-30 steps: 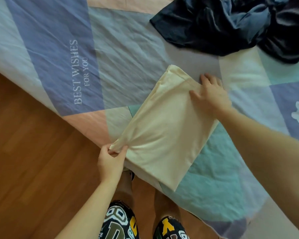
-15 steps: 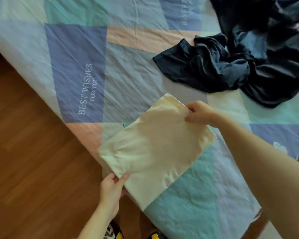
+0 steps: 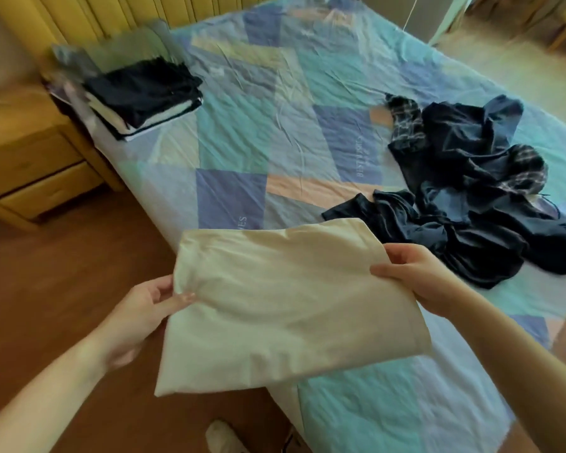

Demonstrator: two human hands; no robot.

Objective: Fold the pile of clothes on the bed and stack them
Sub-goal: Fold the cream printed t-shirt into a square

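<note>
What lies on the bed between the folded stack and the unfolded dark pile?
In the head view, only bare patchwork bedsheet lies between the folded stack and the dark pile; no garment sits there.

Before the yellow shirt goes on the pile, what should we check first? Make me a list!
1. Both hands hold the folded cream shirt: left hand grips its left edge, right hand grips its right edge. Ok.
2. Shirt folded flat, nothing dangling: ok.
3. Stack of folded clothes sits at the far corner of the bed, top looks flat: ok.
4. Path over the bed to the stack is free: ok.
5. Stack is steady enough for one more: cannot tell, that part is blurry.
6. All clothes folded: not ok, a dark pile waits.
</note>
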